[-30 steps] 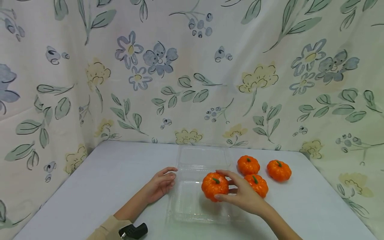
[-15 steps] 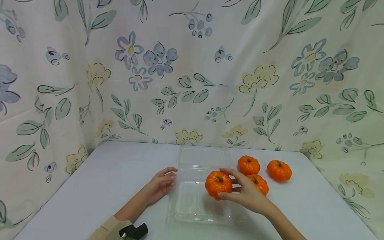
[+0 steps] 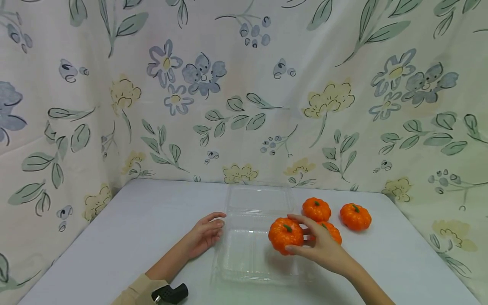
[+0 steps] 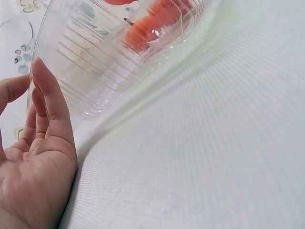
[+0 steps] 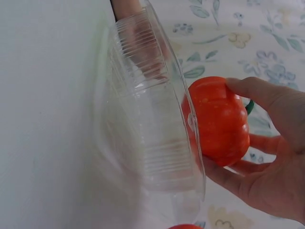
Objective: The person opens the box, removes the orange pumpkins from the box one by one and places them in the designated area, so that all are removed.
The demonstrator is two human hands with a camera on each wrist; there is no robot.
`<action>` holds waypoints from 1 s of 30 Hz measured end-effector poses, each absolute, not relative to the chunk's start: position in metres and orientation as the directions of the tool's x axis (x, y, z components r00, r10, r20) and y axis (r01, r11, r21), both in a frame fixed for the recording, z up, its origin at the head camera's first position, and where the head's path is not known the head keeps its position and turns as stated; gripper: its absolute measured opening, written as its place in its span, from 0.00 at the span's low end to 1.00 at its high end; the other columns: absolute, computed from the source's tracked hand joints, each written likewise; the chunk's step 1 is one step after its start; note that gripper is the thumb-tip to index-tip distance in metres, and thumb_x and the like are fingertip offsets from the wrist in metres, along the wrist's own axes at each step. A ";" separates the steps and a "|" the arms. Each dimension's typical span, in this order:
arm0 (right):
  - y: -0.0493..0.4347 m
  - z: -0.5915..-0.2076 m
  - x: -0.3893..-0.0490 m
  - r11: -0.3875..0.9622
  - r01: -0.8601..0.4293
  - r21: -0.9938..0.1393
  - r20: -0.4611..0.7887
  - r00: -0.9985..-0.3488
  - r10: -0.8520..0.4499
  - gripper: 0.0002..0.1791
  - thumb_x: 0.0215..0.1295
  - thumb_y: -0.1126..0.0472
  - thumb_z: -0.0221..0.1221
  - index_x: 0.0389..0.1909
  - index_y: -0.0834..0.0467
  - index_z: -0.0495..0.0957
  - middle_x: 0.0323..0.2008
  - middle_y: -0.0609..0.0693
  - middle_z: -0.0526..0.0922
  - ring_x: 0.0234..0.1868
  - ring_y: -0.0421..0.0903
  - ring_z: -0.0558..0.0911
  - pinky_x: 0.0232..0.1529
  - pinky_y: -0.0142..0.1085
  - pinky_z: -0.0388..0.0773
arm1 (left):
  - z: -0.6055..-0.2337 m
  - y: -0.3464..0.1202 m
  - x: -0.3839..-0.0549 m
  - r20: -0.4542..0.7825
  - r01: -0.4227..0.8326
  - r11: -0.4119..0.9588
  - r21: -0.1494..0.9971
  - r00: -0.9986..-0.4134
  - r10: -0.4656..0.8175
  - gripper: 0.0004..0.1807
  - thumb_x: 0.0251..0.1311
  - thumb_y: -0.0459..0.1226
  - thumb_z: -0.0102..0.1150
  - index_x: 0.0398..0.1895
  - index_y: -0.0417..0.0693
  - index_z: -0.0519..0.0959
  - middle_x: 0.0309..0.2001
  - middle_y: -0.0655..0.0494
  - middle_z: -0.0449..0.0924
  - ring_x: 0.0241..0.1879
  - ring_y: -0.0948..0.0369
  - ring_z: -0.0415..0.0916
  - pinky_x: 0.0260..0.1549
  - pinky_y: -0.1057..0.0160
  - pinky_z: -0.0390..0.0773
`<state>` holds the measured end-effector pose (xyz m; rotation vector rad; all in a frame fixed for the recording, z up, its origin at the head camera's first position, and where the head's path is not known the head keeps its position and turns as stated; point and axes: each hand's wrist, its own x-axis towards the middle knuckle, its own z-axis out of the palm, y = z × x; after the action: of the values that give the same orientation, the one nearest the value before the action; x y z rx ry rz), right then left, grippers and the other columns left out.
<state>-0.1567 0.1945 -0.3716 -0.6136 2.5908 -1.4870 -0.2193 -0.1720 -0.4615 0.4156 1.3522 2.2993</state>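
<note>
A small orange pumpkin (image 3: 284,235) with a green stem hangs over the right half of a clear plastic container (image 3: 238,256). My right hand (image 3: 324,250) grips this pumpkin from its right side, thumb in front and fingers behind; in the right wrist view, the pumpkin (image 5: 217,121) shows just past the container's rim. My left hand (image 3: 203,236) rests on the table along the container's left side. In the left wrist view its fairly straight fingers (image 4: 52,98) reach the container's rim, and the thumb tip is close to them.
To the container's right stand three more pumpkins: one at the back (image 3: 316,209), one farther right (image 3: 355,217), and one partly hidden (image 3: 333,233) behind my right hand. The container's clear lid (image 3: 259,199) lies folded back toward the floral curtain (image 3: 244,140). All stand on a white table (image 3: 160,220).
My right hand has moved slightly to the right with the pumpkin in its grip. My left hand, the container and the other pumpkins stay where they were.
</note>
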 end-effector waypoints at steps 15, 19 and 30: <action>0.211 -0.369 -0.149 0.437 -0.319 -0.841 0.164 -0.920 -0.356 0.39 0.63 0.58 0.75 0.73 0.58 0.70 0.70 0.62 0.74 0.60 0.61 0.79 0.52 0.39 0.87 | -0.463 -0.173 -0.219 0.036 -0.216 -0.430 0.876 -0.861 0.507 0.16 0.75 0.25 0.47 0.60 0.48 0.70 0.41 0.61 0.78 0.33 0.69 0.78 0.37 0.75 0.82; 0.216 -0.371 -0.147 0.435 -0.326 -0.839 0.178 -0.921 -0.346 0.40 0.63 0.58 0.75 0.73 0.58 0.70 0.70 0.62 0.74 0.60 0.61 0.80 0.52 0.39 0.86 | -0.463 -0.172 -0.219 0.035 -0.212 -0.428 0.878 -0.865 0.500 0.16 0.75 0.25 0.48 0.59 0.49 0.70 0.40 0.61 0.78 0.33 0.70 0.79 0.36 0.75 0.82; 0.228 -0.368 -0.143 0.463 -0.324 -0.825 0.182 -0.928 -0.325 0.40 0.64 0.58 0.74 0.75 0.58 0.68 0.71 0.61 0.73 0.58 0.56 0.80 0.51 0.36 0.86 | -0.462 -0.172 -0.218 0.032 -0.200 -0.409 0.890 -0.869 0.494 0.15 0.75 0.25 0.47 0.58 0.48 0.69 0.39 0.62 0.78 0.32 0.70 0.78 0.35 0.75 0.81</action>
<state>-0.1427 0.2280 -0.3680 -0.5950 2.6862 -1.5141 -0.2179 -0.1715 -0.4623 0.4087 1.3940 2.2981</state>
